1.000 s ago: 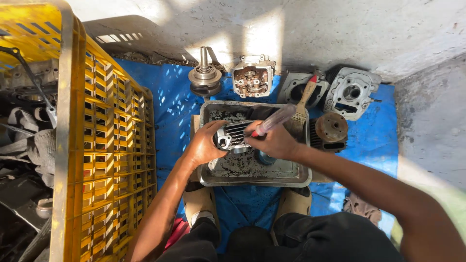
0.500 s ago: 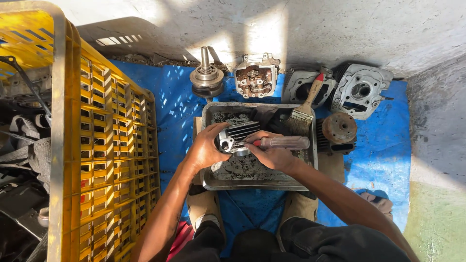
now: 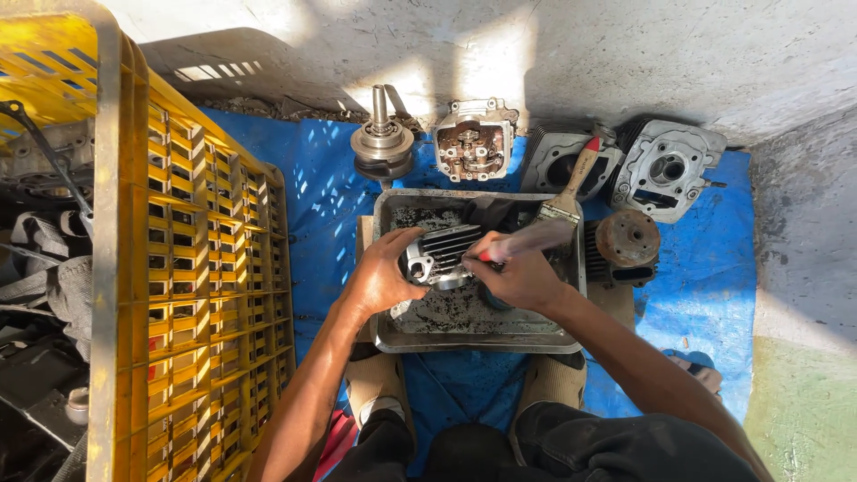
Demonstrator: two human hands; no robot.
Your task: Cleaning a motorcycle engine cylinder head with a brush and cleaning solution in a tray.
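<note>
A finned engine cylinder [image 3: 444,256] is gripped by the left hand [image 3: 382,278] over a metal tray [image 3: 482,337], so that dirt is caught. A brush [image 3: 527,241] is clasped in the right hand [image 3: 520,278] and laid against the fins.

Finned cylinder [image 3: 444,253] over metal tray [image 3: 482,335]

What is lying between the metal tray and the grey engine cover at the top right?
In the head view, a paintbrush with a wooden handle lies between the metal tray and the grey engine cover, bristles over the tray's rim.
</note>
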